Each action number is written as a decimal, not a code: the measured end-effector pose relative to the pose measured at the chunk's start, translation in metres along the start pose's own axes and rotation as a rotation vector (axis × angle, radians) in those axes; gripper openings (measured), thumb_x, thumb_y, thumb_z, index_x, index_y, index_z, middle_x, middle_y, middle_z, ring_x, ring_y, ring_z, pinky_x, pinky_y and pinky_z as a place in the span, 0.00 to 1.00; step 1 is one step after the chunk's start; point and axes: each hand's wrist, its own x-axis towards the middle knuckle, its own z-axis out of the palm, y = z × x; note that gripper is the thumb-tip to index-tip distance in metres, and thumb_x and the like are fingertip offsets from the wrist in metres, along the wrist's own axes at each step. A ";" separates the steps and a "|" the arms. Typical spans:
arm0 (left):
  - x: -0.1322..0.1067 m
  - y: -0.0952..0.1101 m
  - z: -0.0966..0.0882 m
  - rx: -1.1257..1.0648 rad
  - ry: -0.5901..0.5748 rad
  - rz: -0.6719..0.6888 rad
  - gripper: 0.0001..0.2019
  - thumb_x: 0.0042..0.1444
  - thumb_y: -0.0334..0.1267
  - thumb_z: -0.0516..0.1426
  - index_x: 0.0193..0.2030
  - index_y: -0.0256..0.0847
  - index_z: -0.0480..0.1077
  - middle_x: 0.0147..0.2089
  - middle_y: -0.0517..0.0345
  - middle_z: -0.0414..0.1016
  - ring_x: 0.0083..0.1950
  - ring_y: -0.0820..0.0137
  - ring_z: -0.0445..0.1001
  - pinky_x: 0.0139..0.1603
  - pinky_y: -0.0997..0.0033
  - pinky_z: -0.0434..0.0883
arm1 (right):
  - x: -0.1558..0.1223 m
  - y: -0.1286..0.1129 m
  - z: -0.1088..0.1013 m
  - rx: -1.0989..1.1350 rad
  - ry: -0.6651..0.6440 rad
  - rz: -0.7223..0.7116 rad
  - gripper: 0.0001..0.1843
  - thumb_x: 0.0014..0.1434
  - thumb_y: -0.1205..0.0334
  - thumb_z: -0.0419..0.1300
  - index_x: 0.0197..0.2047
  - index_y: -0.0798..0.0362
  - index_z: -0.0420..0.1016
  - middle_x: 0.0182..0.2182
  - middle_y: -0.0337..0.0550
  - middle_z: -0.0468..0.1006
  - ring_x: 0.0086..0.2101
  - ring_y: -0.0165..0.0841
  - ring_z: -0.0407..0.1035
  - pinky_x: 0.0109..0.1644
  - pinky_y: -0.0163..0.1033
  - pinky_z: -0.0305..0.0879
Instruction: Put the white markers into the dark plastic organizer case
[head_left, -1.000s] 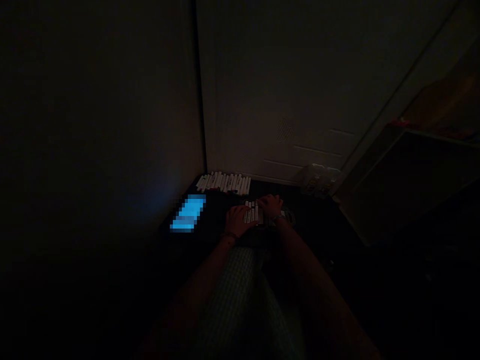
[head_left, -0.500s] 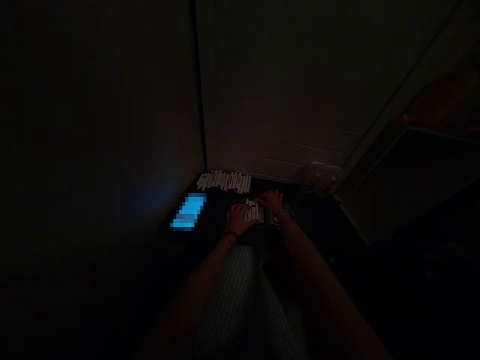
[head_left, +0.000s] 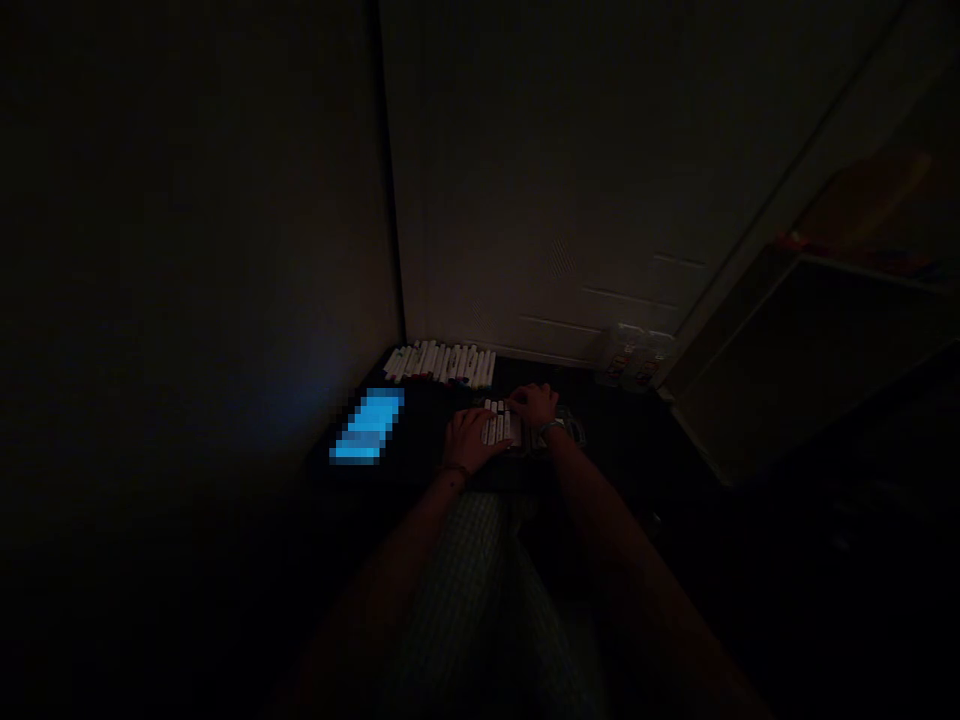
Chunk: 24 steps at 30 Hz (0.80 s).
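**Q:** White tubes (head_left: pixel 499 422) lie bunched between both hands. What's our risk?

**A:** We're working in dim light, so a loose tube could slip and roll toward the glowing screen (head_left: pixel 367 427).

**Q:** Pose?

**A:** Left hand (head_left: pixel 471 440) lies against the near side, right hand (head_left: pixel 538 405) curls over the far end. We can't tell whether either grip is closed.

Very dim room, corner shot. Matte dark-grey left wall (head_left: pixel 187 250) meets a pale panelled door or cabinet front (head_left: pixel 540 200) at a sharp black seam (head_left: pixel 391 230). Floor or low surface is black (head_left: pixel 600 375), can't tell which. Dark square-framed furniture piece (head_left: pixel 802 350) sits right, brownish shape above it (head_left: pixel 862 195). Only visible light: faint blue glow on left wall (head_left: pixel 300 400).
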 end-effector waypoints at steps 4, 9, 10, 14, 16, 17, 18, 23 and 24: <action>0.000 0.001 -0.001 0.009 0.000 -0.003 0.26 0.42 0.56 0.59 0.49 0.51 0.65 0.53 0.60 0.66 0.54 0.61 0.58 0.53 0.61 0.59 | -0.001 0.001 0.003 0.025 0.012 0.013 0.13 0.54 0.46 0.55 0.37 0.43 0.74 0.40 0.39 0.71 0.44 0.39 0.54 0.44 0.43 0.44; 0.000 0.003 -0.002 0.011 -0.020 -0.025 0.26 0.43 0.55 0.59 0.49 0.51 0.65 0.53 0.60 0.65 0.55 0.61 0.57 0.53 0.61 0.59 | -0.001 0.001 0.004 0.044 0.028 0.031 0.14 0.54 0.46 0.55 0.39 0.43 0.72 0.40 0.38 0.72 0.44 0.38 0.54 0.44 0.42 0.43; 0.000 0.003 -0.003 0.009 -0.021 -0.024 0.26 0.43 0.55 0.59 0.50 0.51 0.65 0.53 0.60 0.65 0.55 0.61 0.57 0.53 0.61 0.59 | -0.001 0.001 0.004 0.042 0.028 0.038 0.15 0.54 0.46 0.55 0.40 0.43 0.71 0.40 0.38 0.72 0.45 0.38 0.54 0.44 0.42 0.43; -0.001 0.005 -0.005 0.004 -0.022 -0.015 0.26 0.43 0.54 0.60 0.50 0.51 0.65 0.53 0.59 0.66 0.55 0.60 0.57 0.53 0.60 0.59 | -0.003 0.002 0.003 0.037 0.027 0.053 0.17 0.54 0.45 0.54 0.43 0.44 0.70 0.41 0.39 0.71 0.45 0.39 0.54 0.45 0.42 0.43; -0.001 0.006 -0.006 0.009 -0.029 -0.027 0.26 0.43 0.53 0.60 0.50 0.51 0.65 0.53 0.59 0.66 0.55 0.60 0.57 0.53 0.60 0.59 | -0.003 0.001 0.002 0.032 0.018 0.057 0.18 0.55 0.45 0.54 0.44 0.44 0.69 0.42 0.40 0.71 0.46 0.39 0.54 0.45 0.42 0.43; -0.001 0.007 -0.006 0.012 -0.032 -0.033 0.26 0.43 0.53 0.60 0.50 0.51 0.65 0.53 0.59 0.66 0.55 0.60 0.57 0.53 0.60 0.59 | -0.003 0.001 0.003 0.027 0.012 0.062 0.18 0.55 0.45 0.53 0.45 0.44 0.69 0.42 0.40 0.71 0.46 0.39 0.54 0.46 0.42 0.43; -0.001 0.007 -0.007 0.014 -0.032 -0.034 0.26 0.42 0.53 0.60 0.50 0.51 0.65 0.53 0.59 0.66 0.55 0.60 0.57 0.53 0.60 0.59 | -0.003 0.001 0.003 0.022 0.007 0.070 0.18 0.55 0.45 0.53 0.45 0.44 0.69 0.42 0.40 0.71 0.46 0.39 0.54 0.46 0.43 0.43; -0.001 0.007 -0.007 0.010 -0.025 -0.024 0.27 0.42 0.55 0.60 0.50 0.51 0.66 0.53 0.59 0.66 0.55 0.60 0.57 0.54 0.60 0.59 | -0.002 0.004 0.008 0.009 0.005 0.086 0.20 0.55 0.41 0.51 0.45 0.43 0.70 0.43 0.41 0.71 0.46 0.41 0.54 0.47 0.44 0.43; -0.001 0.007 -0.007 0.009 -0.029 -0.025 0.27 0.42 0.55 0.60 0.50 0.51 0.66 0.53 0.59 0.65 0.55 0.60 0.57 0.54 0.60 0.59 | -0.002 0.005 0.009 0.007 0.009 0.083 0.21 0.55 0.41 0.50 0.45 0.43 0.70 0.43 0.41 0.71 0.46 0.41 0.54 0.47 0.45 0.43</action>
